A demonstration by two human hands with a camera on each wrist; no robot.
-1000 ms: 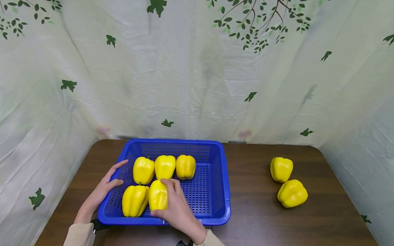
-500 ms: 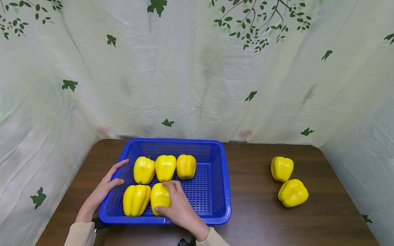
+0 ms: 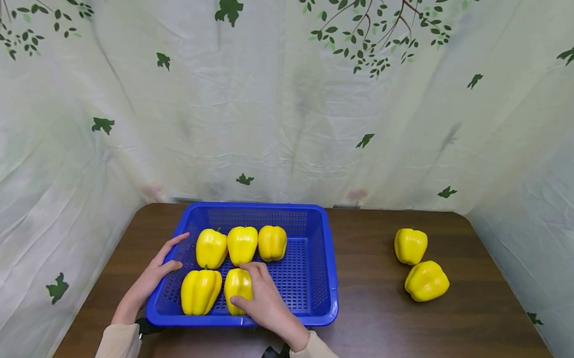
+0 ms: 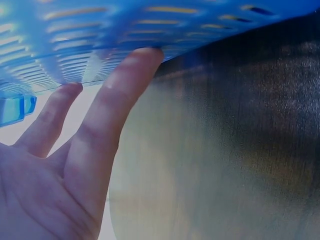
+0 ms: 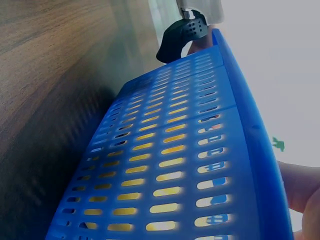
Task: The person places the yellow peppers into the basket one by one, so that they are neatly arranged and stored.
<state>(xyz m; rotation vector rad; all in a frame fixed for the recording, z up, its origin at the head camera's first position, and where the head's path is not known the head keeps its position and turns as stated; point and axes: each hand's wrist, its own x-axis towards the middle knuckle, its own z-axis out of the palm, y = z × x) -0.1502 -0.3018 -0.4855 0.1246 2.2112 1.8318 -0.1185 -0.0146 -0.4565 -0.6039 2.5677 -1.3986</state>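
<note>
My right hand [image 3: 268,302] holds a yellow bell pepper [image 3: 236,290] in the front row of a blue slotted basket [image 3: 330,287], thumb on its near side and fingers over its far end. A narrow gap separates it from the bell pepper [image 3: 200,292] at its left. Three more peppers form the back row, among them the middle one [image 3: 242,245]. At the basket's left side is my left hand [image 3: 154,273]; the left wrist view shows its extended fingers [image 4: 102,115] touching the slotted outer wall. Most of the right hand is hidden behind the basket rim in the right wrist view.
Two more yellow bell peppers, one farther back [image 3: 410,246] and one nearer [image 3: 427,281], lie on the brown wooden table [image 3: 367,321] to the right. A leaf-patterned white curtain [image 3: 280,109] hangs behind and along both sides.
The held pepper has shifted slightly right and toward me with my right hand, widening the gap to its left neighbour. The basket and left hand have moved very slightly right in view.
</note>
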